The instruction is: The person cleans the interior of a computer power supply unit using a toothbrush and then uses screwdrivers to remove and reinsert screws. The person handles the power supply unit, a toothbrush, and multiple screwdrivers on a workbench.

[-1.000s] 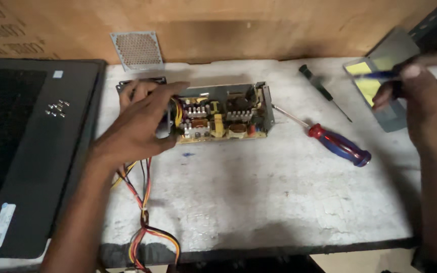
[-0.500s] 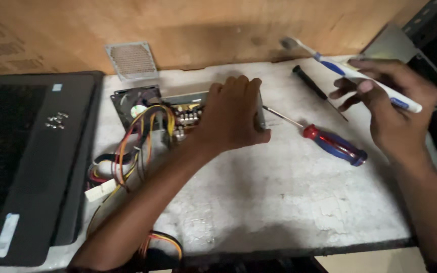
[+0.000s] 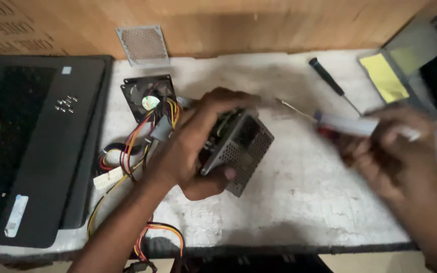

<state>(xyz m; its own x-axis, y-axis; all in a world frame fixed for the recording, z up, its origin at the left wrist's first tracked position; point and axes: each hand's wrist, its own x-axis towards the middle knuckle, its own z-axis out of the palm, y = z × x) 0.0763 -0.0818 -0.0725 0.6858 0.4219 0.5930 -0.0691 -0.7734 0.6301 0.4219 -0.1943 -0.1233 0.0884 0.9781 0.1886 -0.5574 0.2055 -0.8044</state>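
The left hand [image 3: 193, 151] grips the opened power supply [image 3: 241, 149], tilted up, fan [image 3: 147, 96] already out, while the right hand [image 3: 390, 151] clasps a white brush [image 3: 365, 126], cleaning seemingly barely begun.

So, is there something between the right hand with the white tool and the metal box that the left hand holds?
Nothing visible. Bare white table lies between the right hand and the metal box gripped by the left hand. The red-handled screwdriver lies just behind that gap.

A small pale square sticker [image 3: 66, 70] sits on the top of the dark laptop [image 3: 36, 151] at the left, a long white-blue label [image 3: 15, 216] near its front edge, and a round green-white label [image 3: 150, 102] is on the fan hub
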